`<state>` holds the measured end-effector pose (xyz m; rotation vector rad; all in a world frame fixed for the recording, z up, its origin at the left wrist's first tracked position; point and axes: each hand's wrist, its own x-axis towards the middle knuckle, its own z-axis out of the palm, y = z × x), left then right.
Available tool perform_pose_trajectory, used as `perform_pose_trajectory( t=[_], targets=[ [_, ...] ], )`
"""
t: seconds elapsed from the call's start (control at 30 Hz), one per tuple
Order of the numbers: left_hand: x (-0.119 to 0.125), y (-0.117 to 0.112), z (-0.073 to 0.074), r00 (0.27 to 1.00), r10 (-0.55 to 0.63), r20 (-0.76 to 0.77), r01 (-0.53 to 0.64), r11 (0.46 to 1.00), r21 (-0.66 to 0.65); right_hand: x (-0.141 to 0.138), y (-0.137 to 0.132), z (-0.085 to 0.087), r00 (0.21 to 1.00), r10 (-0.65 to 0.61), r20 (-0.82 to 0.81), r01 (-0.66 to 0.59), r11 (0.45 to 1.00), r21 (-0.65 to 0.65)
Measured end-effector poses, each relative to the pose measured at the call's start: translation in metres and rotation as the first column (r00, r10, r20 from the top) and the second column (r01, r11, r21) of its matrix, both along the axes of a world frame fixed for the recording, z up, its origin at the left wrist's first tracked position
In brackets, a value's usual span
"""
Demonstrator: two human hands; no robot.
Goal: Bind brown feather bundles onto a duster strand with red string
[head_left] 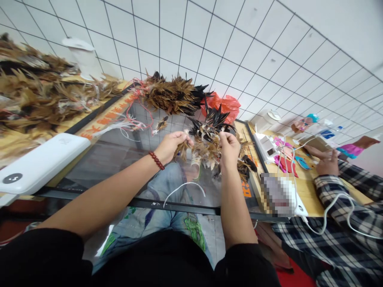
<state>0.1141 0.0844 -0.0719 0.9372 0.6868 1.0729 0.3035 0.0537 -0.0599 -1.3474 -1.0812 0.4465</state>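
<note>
My left hand (175, 144), a beaded bracelet at its wrist, is closed in a pinch on brown feathers (181, 152) that hang below the fingers, with a pale tip showing above. Across from it, my right hand (229, 146) is also pinched; a small whitish bit shows at its fingertips, too small to name. Between and behind the hands lies a loose heap of black feathers (213, 119) and brown-and-white feathers (206, 153) on the glass tabletop (119, 159). A small feather tuft (160, 125) lies left of the heap.
Bundled feathers (173, 95) with red strings (136, 95) lie at the back, beside a red plastic bag (229, 107). More feathers (26, 93) cover the left table, near a white power bank (44, 161). A white cord (184, 185) lies in front. At right, a person in plaid sleeves (332, 191) works.
</note>
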Motion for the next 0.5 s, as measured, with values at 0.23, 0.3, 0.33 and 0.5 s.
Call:
perform_pose_trajectory(
  t=[0.23,0.3,0.33,0.5],
  targets=[
    [-0.006,0.016,0.005,0.934,0.317,0.166,-0.304,0.947,-0.099,0.025,-0.011,0.028,0.596,0.248,0.764,0.124,0.911,-0.392],
    [-0.006,0.015,0.005,0.933,0.322,0.162,-0.309,0.946,-0.099,0.013,-0.006,0.024,0.493,0.296,0.818,0.14,0.901,-0.41],
    [-0.005,0.014,0.005,0.935,0.318,0.157,-0.307,0.947,-0.094,0.007,-0.003,0.021,0.464,0.312,0.829,0.149,0.895,-0.421],
    [-0.002,0.013,0.001,0.942,0.306,0.138,-0.297,0.951,-0.086,-0.007,0.022,0.0,0.571,0.318,0.757,0.149,0.866,-0.477]
  ],
)
